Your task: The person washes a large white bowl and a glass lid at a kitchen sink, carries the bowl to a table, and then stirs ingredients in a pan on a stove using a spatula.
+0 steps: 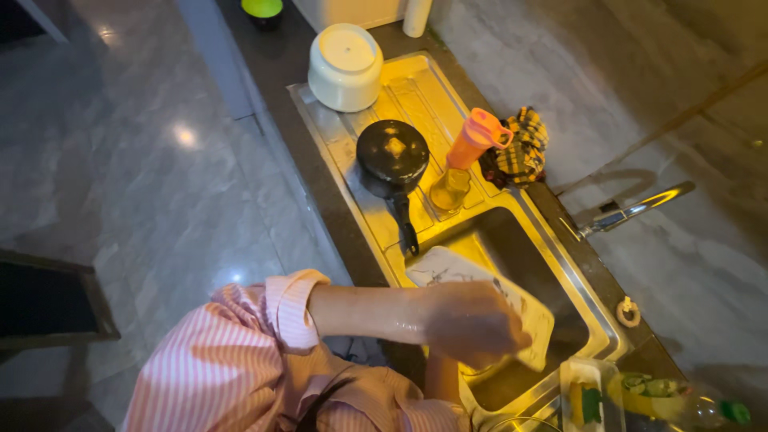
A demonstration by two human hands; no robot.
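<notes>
My left hand (472,324) reaches from a rolled-up pink striped sleeve over the steel sink (560,280). Its wet fingers are closed on a white patterned rectangular plate (448,268), which is tilted above the basin. My right forearm (440,378) comes up underneath the left hand. The right hand itself is hidden behind the left hand and the plate, so its grip does not show.
On the drainboard (320,120) lie an upturned black pan (392,156), a bottle with an orange lid (468,156) and a white lidded pot (346,68). A checked cloth (520,144) and the faucet (632,212) sit behind the sink. A sponge tray (588,396) and a green-capped bottle (672,396) stand at the near right.
</notes>
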